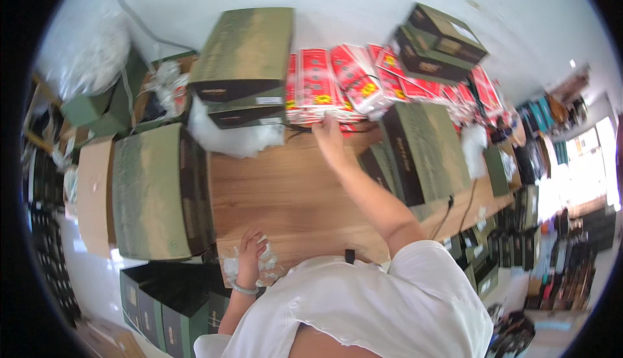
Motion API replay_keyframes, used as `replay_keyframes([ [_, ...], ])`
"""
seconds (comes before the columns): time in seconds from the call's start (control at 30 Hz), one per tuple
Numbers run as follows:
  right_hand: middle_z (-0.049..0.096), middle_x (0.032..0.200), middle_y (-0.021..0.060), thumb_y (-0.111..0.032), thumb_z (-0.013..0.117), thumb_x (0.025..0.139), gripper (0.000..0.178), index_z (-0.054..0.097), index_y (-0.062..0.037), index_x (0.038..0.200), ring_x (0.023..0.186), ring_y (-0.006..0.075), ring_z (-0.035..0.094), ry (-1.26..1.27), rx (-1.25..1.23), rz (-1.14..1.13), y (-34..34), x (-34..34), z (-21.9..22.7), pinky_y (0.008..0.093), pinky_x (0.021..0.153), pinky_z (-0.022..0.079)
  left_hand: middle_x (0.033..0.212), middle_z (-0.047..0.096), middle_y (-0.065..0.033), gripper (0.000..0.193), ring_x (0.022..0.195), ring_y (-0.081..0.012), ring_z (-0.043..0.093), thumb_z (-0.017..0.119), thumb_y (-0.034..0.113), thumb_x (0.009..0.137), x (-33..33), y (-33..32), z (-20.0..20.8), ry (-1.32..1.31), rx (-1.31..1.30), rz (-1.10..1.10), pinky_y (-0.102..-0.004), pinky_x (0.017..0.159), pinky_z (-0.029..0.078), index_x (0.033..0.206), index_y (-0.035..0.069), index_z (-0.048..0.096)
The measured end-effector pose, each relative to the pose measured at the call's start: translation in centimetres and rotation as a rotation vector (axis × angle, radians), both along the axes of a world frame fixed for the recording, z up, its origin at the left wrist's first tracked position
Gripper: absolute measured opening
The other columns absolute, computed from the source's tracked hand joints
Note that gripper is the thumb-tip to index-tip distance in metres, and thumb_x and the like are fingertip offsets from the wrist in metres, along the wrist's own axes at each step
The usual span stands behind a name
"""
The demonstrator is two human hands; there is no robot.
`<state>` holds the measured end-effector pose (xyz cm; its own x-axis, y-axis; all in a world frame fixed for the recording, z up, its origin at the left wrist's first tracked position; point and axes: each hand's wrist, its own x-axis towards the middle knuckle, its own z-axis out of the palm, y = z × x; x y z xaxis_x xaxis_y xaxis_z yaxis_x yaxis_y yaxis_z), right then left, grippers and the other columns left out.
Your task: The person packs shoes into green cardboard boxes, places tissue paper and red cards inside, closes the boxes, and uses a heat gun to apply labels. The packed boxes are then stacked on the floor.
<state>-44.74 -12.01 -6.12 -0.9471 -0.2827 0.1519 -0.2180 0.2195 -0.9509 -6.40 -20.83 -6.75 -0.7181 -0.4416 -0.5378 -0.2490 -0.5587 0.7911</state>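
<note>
The right hand, partly curled, touches red packets; grip indistinct. The left hand is loosely open near the bench edge, bare surface between.

Flat, red printed packets with yellow patches and white edges lie in overlapping stacks at the frame's upper middle; from here I see some nearly squared, others skewed, spreading toward the upper right.
</note>
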Motion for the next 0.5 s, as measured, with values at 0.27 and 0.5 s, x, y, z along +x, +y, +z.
replay_keyframes([
  [0.27,0.065,0.095,0.0123,-0.021,0.055,0.094,0.03,0.062,0.0042,0.107,0.085,0.0186,0.06,0.317,0.178,-0.741,33.1,3.9,13.0,0.0315,0.076,0.048,0.123,0.056,-0.0128,0.053,0.107,-0.0214,0.058,0.05,0.038,0.097,-4.3,7.2,-1.1,-0.001,0.041,-0.436,-0.031,0.092,0.046,0.138,0.007,0.04],
  [0.5,0.038,0.144,0.0152,-0.065,0.063,0.077,0.092,0.033,-0.0068,0.143,0.131,0.0336,0.036,-0.645,0.008,-0.328,51.2,-1.0,8.7,0.0511,0.105,0.028,0.133,0.048,-0.0132,0.061,0.117,-0.0223,0.052,0.047,0.045,0.096,-15.2,21.2,0.0,-0.014,-0.093,-0.824,-0.0341,0.096,0.043,0.141,0.005,0.035],
])
